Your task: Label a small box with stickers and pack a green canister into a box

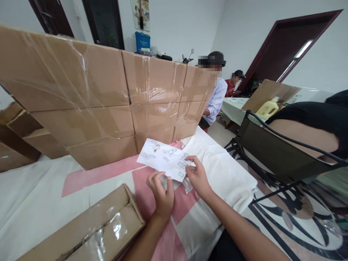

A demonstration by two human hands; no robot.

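A white paper sheet point(163, 165) with several rounded outlines and small pictures on it lies slanted over the cloth-covered table, in front of the stacked boxes. My left hand point(162, 192) is at its near edge, fingers curled and thumb against the paper. At the right edge, my right hand point(198, 177) pinches the sheet between thumb and forefinger. Part of a second pale piece point(188, 184) shows beneath, with a small shiny bit at its lower end that I cannot make out.
Taped cardboard boxes point(154, 83) form a wall behind the sheet. Another carton point(108, 224) lies near left. The pink and white tablecloth point(95, 177) ends at right, beside a folding chair point(282, 152) with a person in it. Two more people sit farther back.
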